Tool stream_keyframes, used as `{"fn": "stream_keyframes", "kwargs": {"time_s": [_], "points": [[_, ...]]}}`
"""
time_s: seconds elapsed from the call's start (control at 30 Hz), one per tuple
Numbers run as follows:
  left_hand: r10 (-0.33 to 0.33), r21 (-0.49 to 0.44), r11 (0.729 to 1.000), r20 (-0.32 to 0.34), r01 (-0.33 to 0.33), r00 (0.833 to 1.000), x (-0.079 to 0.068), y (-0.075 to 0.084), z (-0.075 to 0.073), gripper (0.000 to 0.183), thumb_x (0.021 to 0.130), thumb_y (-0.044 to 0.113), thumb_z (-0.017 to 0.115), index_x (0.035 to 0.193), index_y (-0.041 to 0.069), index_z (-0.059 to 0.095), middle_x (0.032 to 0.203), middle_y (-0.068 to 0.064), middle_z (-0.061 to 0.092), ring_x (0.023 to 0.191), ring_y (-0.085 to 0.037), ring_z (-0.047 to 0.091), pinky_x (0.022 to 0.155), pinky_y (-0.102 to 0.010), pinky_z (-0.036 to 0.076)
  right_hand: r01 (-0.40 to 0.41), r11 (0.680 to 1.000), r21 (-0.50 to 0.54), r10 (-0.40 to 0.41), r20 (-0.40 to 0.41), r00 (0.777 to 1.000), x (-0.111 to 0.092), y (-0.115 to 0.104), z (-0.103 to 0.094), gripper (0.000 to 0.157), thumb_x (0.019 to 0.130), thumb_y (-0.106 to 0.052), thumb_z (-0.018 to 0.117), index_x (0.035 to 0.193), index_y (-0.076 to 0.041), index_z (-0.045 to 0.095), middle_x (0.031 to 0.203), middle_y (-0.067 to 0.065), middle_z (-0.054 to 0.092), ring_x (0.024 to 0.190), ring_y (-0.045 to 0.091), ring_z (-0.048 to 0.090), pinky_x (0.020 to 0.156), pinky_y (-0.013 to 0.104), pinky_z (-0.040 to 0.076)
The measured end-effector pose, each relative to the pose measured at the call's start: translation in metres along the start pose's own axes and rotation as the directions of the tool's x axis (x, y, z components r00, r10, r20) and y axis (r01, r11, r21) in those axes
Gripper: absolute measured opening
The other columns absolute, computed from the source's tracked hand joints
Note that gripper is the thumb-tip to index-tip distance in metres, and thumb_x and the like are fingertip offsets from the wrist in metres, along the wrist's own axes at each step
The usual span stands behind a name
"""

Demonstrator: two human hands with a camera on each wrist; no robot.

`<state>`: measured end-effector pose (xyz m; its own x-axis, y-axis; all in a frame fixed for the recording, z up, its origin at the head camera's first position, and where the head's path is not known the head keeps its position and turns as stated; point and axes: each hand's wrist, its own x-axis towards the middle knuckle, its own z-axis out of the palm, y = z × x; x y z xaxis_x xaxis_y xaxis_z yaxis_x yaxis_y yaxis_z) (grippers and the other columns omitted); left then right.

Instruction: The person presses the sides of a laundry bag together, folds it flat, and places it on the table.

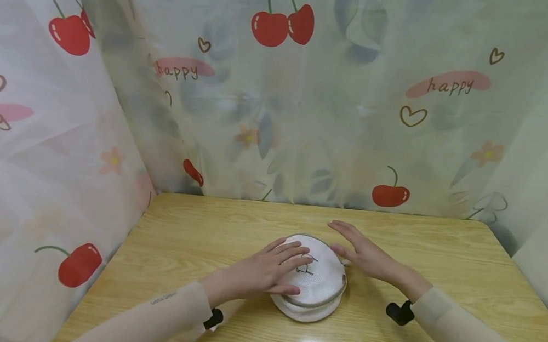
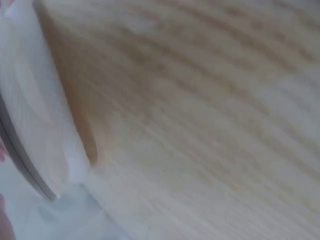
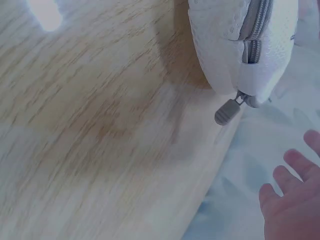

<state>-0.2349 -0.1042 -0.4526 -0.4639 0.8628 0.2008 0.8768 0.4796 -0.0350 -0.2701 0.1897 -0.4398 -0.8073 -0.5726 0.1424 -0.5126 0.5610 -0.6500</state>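
Observation:
A round white mesh pouch [image 1: 325,283] with grey trim lies on the wooden table, a small dark line print on its top. My left hand [image 1: 266,269] is over its left side, the fingers spread straight across the top. Off the pouch's right edge, my right hand [image 1: 372,257] is held with its fingers extended and nothing in them. In the right wrist view, the grey zipper [image 3: 257,30] runs along the side of the pouch and ends at a hanging zipper pull [image 3: 227,112]. The left wrist view catches only the pouch's white side [image 2: 40,100] and a strip of zipper.
The light wood table [image 1: 189,229] reaches back to a hanging curtain [image 1: 299,113] printed with cherries and hearts, which also encloses both sides. Black wrist camera mounts [image 1: 400,313] sit under both sleeves.

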Motion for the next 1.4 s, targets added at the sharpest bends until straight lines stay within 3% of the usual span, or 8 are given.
{"fn": "stream_keyframes", "kwargs": {"time_s": [0.13,0.3,0.47,0.6,0.67,0.87,1.07,1.4], "points": [[0.149,0.110,0.984,-0.046,-0.143,0.988,0.003,0.006,0.003,0.064,0.101,0.056,0.042,0.151,0.017,0.037,0.154,-0.004,0.037,0.145,-0.023,0.028,0.118,-0.047,0.020,-0.001,1.000,0.018,0.001,0.004,1.000,0.008,0.003,0.002,0.058,0.103,-0.035,0.051,0.154,-0.013,0.033,0.158,0.017,0.027,0.144,0.040,0.023,0.108,0.065,0.026],[0.267,0.161,0.954,-0.062,-0.254,0.962,0.009,0.013,0.008,0.066,0.099,0.054,0.048,0.151,0.016,0.038,0.155,-0.004,0.037,0.145,-0.022,0.028,0.117,-0.044,0.022,0.008,0.999,0.038,-0.010,0.053,0.999,0.022,0.004,0.006,0.060,0.103,-0.038,0.051,0.154,-0.013,0.032,0.159,0.016,0.025,0.147,0.037,0.019,0.110,0.065,0.021],[0.331,0.205,0.922,0.023,-0.328,0.943,0.015,0.020,0.014,0.068,0.101,0.054,0.044,0.156,0.017,0.028,0.161,-0.002,0.026,0.149,-0.020,0.018,0.120,-0.041,0.014,-0.002,0.998,0.069,-0.009,0.155,0.988,0.036,0.004,0.008,0.062,0.103,-0.040,0.050,0.156,-0.015,0.029,0.162,0.010,0.019,0.149,0.034,0.009,0.112,0.065,0.015],[0.387,0.303,0.867,0.091,-0.396,0.918,0.021,0.025,0.017,0.068,0.103,0.056,0.035,0.157,0.017,0.023,0.163,-0.003,0.018,0.150,-0.019,0.010,0.120,-0.041,0.010,0.010,0.997,0.082,-0.026,0.203,0.979,0.047,0.001,0.013,0.061,0.103,-0.041,0.049,0.156,-0.018,0.030,0.162,0.009,0.021,0.149,0.035,0.008,0.113,0.065,0.012],[0.396,0.333,0.849,0.116,-0.411,0.911,0.023,0.027,0.017,0.070,0.102,0.058,0.032,0.158,0.017,0.022,0.164,-0.004,0.016,0.150,-0.019,0.009,0.120,-0.040,0.009,0.020,0.996,0.091,-0.039,0.222,0.974,0.052,0.000,0.017,0.060,0.103,-0.040,0.050,0.155,-0.020,0.031,0.162,0.008,0.022,0.149,0.034,0.010,0.113,0.064,0.014],[0.390,0.339,0.840,0.166,-0.424,0.906,0.023,0.027,0.023,0.076,0.100,0.063,0.032,0.158,0.016,0.018,0.164,-0.006,0.012,0.151,-0.022,0.006,0.120,-0.038,0.007,0.049,0.991,0.122,-0.080,0.267,0.960,0.062,0.003,0.033,0.057,0.102,-0.038,0.052,0.153,-0.018,0.036,0.160,0.008,0.027,0.147,0.031,0.019,0.114,0.059,0.019],[0.390,0.307,0.839,0.234,-0.449,0.890,0.020,0.029,0.033,0.066,0.105,0.051,0.030,0.159,0.015,0.015,0.165,-0.007,0.006,0.151,-0.022,0.001,0.120,-0.038,0.004,0.097,0.991,0.090,-0.120,0.289,0.950,0.063,0.005,0.045,0.057,0.101,-0.035,0.055,0.151,-0.012,0.040,0.155,0.008,0.035,0.143,0.032,0.030,0.112,0.057,0.025],[0.370,0.211,0.875,0.288,-0.436,0.883,0.023,0.030,0.039,0.061,0.108,0.044,0.022,0.159,0.016,0.008,0.165,-0.006,-0.001,0.150,-0.019,-0.004,0.120,-0.036,0.001,0.084,0.996,0.000,-0.077,0.401,0.913,0.057,0.004,0.050,0.059,0.105,-0.035,0.044,0.157,-0.016,0.024,0.162,0.010,0.021,0.149,0.040,0.002,0.113,0.065,0.007]]}}
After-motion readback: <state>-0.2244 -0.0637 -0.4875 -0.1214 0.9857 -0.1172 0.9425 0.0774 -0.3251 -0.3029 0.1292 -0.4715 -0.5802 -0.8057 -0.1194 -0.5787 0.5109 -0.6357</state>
